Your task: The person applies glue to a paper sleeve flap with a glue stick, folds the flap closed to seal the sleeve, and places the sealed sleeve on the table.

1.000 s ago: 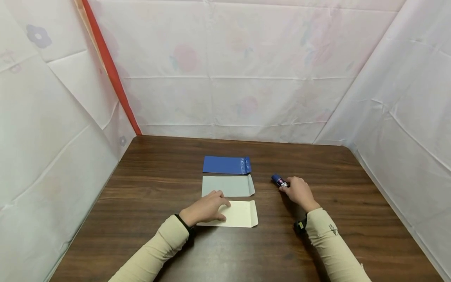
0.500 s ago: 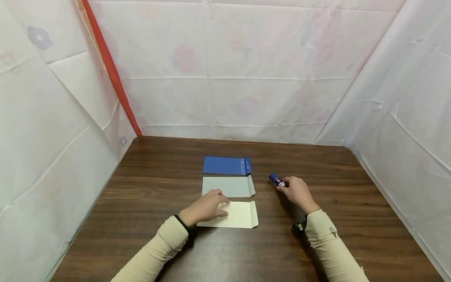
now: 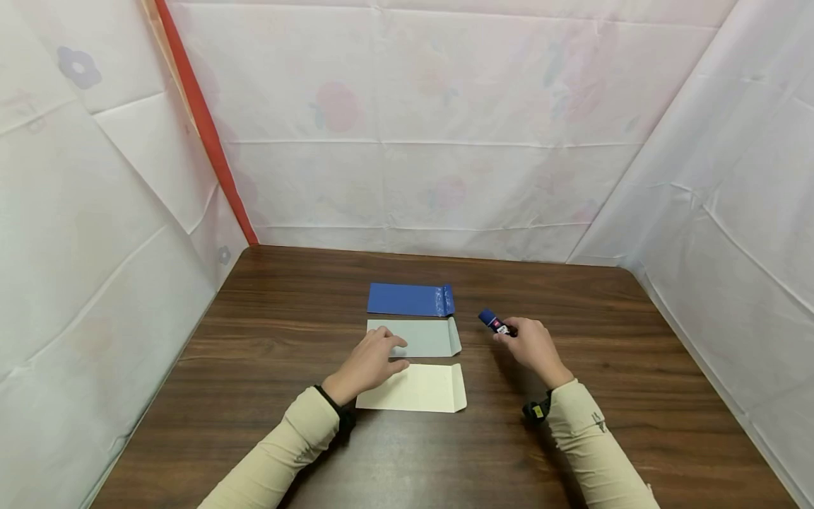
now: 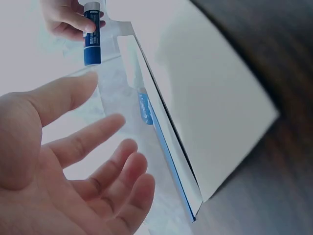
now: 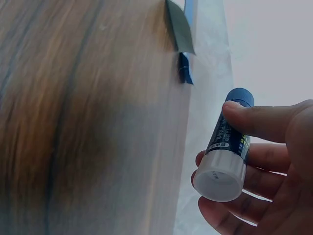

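Note:
Three envelopes lie in a column on the wooden table: a blue one (image 3: 402,299) farthest, a grey-green one (image 3: 427,339) in the middle, a cream one (image 3: 422,393) nearest. White smears mark the blue envelope's flap end; all flaps point right. My left hand (image 3: 367,362) hovers over the left parts of the grey-green and cream envelopes, covering some of both. Its fingers are spread and relaxed, holding nothing, as the left wrist view shows. Between thumb and fingers my right hand (image 3: 533,348) holds a glue stick (image 5: 227,142) with a blue cap, right of the envelopes and above the table.
The dark wooden table (image 3: 254,353) reaches back to white patterned sheeting (image 3: 407,184), which also hangs along both sides. A red strip (image 3: 203,127) runs down the back left corner.
My left hand has moved away from me, off the cream envelope toward the grey-green one. The right hand has brought the glue stick slightly left, closer to the envelopes.

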The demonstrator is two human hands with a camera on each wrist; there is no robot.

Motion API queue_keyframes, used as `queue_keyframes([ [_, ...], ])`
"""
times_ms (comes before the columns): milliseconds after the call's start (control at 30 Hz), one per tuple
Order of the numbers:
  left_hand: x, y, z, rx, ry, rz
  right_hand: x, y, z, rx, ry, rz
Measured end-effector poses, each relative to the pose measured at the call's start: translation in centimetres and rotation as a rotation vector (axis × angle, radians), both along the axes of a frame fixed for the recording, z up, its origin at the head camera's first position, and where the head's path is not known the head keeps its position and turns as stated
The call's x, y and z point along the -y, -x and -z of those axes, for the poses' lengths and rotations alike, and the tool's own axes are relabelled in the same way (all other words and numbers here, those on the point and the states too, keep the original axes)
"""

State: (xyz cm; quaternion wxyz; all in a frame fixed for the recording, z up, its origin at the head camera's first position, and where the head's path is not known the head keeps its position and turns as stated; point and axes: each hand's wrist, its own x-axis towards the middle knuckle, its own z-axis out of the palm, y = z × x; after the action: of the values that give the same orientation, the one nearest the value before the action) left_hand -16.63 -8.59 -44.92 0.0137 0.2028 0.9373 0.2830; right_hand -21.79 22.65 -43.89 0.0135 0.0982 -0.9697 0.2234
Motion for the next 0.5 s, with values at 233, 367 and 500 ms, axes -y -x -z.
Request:
queue_keyframes([
  [233, 0.0, 0.3, 0.0, -0.028, -0.053, -0.039, 0.9, -0.3, -0.8, -0.008, 0.037, -0.009],
  [367, 0.0, 0.3, 0.0, -0.044, -0.132, -0.056, 1.4, -0.6, -1.1, -0.011, 0.053, -0.022],
  [500, -0.2, 0.4, -0.1, -0.079, -0.194, -0.061, 1.8, -0.9, -1.2, -0.032, 0.064, -0.043],
])
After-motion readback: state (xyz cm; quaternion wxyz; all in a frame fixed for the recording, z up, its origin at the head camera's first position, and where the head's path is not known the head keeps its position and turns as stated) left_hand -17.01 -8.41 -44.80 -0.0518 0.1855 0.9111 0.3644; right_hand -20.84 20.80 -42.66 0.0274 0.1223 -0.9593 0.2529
